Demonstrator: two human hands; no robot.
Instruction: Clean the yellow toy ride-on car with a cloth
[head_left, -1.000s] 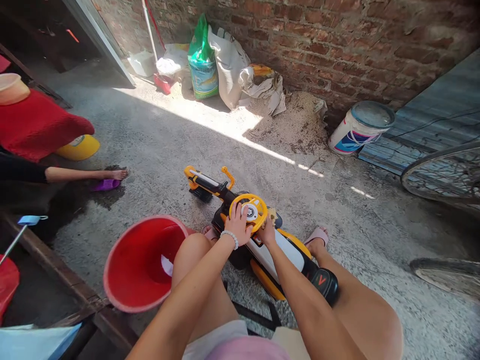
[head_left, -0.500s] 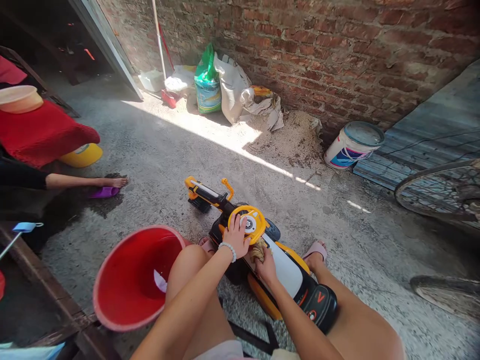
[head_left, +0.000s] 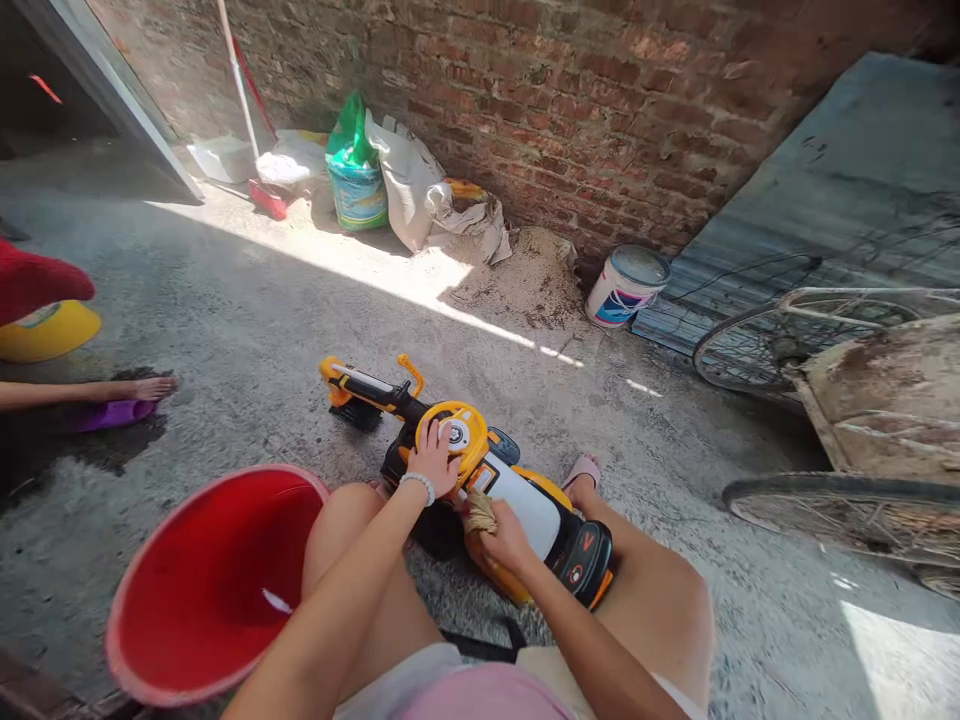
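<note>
Harsh sun from upper right w/ a bright glare strip across the concrete floor (head_left: 247, 330), hard shadows elsewhere, sharp centre, wide-angle bending at edges.

The rough concrete floor (head_left: 247, 330) carries a toy car (head_left: 527, 503), a red bucket (head_left: 202, 570), a white pail (head_left: 626, 290), sacks (head_left: 405, 180) and what looks like sand (head_left: 525, 285).

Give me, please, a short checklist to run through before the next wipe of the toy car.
1. The left hand grips the steering wheel: ok.
2. The right hand holds the cloth against the toy car: ok.
3. The red basin stands beside the left knee, in easy reach: ok.
4. The cloth is damp enough: cannot tell.
5. Another person's foot lies well apart from the toy car: ok.
</note>
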